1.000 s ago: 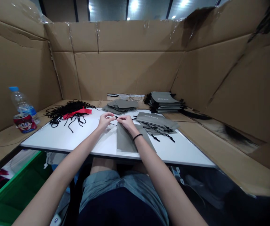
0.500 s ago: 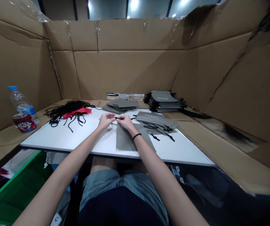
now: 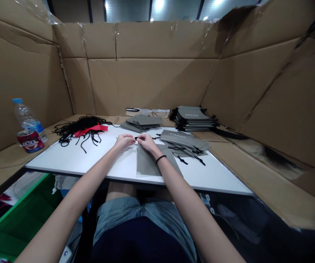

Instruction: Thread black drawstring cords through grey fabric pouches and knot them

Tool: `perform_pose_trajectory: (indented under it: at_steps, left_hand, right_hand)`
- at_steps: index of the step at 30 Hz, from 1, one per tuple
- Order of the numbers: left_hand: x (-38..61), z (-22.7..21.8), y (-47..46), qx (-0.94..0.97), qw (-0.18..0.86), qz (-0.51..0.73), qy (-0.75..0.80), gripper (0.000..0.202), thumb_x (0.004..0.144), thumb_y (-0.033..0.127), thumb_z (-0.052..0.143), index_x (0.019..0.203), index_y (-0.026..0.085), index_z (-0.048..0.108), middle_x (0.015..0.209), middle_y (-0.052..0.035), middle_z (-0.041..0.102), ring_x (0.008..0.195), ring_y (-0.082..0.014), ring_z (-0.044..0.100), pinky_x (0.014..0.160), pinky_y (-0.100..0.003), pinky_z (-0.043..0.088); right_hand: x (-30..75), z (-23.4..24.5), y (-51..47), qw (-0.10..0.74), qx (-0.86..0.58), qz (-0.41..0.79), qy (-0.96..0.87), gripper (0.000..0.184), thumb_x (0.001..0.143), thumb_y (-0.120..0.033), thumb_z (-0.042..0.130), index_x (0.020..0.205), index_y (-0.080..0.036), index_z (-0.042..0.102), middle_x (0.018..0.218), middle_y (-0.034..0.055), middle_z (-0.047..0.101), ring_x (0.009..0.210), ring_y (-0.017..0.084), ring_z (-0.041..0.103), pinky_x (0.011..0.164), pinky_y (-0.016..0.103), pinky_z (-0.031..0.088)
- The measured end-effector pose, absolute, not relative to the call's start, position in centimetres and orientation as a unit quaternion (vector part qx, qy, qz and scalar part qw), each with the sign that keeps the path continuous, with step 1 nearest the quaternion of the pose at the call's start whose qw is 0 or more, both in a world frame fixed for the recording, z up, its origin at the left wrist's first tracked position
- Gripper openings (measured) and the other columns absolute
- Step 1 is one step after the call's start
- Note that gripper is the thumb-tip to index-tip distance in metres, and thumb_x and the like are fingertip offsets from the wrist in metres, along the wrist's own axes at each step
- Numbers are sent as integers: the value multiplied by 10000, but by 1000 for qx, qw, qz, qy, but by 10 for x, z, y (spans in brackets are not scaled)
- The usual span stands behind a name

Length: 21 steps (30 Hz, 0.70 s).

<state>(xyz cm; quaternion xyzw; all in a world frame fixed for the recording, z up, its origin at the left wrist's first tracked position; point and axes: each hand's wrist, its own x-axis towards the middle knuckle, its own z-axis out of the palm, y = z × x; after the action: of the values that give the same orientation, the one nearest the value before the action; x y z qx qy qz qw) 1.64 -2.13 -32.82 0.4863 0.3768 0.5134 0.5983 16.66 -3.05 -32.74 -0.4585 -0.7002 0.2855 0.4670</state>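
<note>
Two-handed closed pinch on black cord [image 3: 135, 138], between left hand [image 3: 126, 141] and right hand [image 3: 147, 143] | gray pouch [image 3: 146, 163]: partly beneath right hand, just inside table's [image 3: 75, 159] front edge, near midpoint | possible faults: cord slip from loosened pinch; pouch dragged off edge by right-hand movement

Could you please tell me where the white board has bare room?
Near left of the board, between the cords and left hand; also its near right corner, this side of the bag pile. Crowded: around the right hand and grey bag.
</note>
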Motion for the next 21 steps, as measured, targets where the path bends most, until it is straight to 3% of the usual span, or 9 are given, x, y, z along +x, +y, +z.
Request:
perform_pose_trajectory:
  at_steps: [5,10,21]
  left_hand:
    - [15,-330,-21,612,449,536,369,103,597,172,720,673,141,656,623,-29,643,585,-139,608,614,-273,504]
    - [17,-324,-28,679,291,542,402,46,618,117,694,629,159,709,689,-59,691,694,-184,625,732,-310,496]
    - [20,-324,-28,666,316,524,426,47,645,154,700,676,126,720,703,-93,709,663,-199,649,651,-296,504]
  right_hand:
    - [170,-328,-30,457,-457,272,-713,194,697,-309,521,701,-146,627,695,20,630,675,141,512,660,252,385]
    - [169,-332,-25,461,-489,254,-696,184,703,-310,530,671,-151,618,663,10,617,661,137,504,642,247,374]
    - [169,-330,-26,465,-490,255,-692,165,687,-294,545,669,-150,622,687,21,635,664,139,519,649,249,381]
